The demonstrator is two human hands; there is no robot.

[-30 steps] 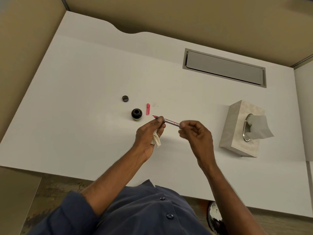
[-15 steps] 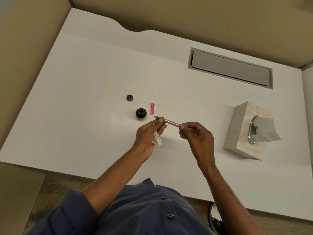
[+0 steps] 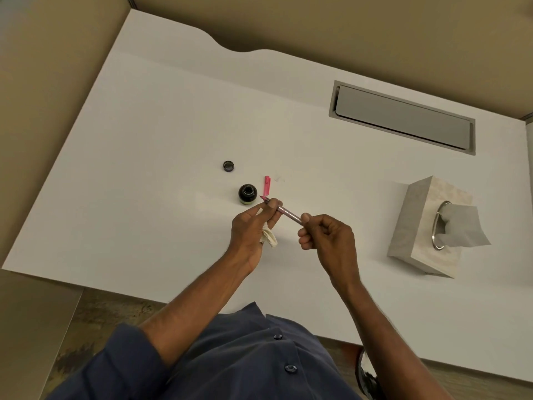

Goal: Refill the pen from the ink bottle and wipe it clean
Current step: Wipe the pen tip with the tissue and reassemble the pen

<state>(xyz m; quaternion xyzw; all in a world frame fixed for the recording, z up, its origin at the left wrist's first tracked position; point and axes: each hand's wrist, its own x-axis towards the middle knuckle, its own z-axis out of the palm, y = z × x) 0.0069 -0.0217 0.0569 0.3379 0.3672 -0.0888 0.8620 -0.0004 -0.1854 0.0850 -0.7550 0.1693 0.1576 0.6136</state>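
Both hands hold a slim pink pen [image 3: 287, 213] above the white desk [image 3: 161, 140], its nib pointing up-left toward the ink bottle. My left hand [image 3: 253, 229] pinches the pen near the nib and also keeps a crumpled white tissue [image 3: 268, 237] tucked under its fingers. My right hand [image 3: 328, 238] grips the pen's rear end. The open dark ink bottle [image 3: 247, 194] stands just left of the nib. Its black lid [image 3: 228, 166] lies farther back. The pink pen cap [image 3: 267, 185] lies on the desk beside the bottle.
A beige tissue box [image 3: 415, 226] with a tissue sticking out stands at the right. A grey cable hatch [image 3: 402, 116] is set into the desk at the back right. Tan partition walls enclose the desk on the left and behind.
The hands and pen have hardly moved relative to each other. The camera view has shifted slightly, so the desk items sit a little farther right in the frame.
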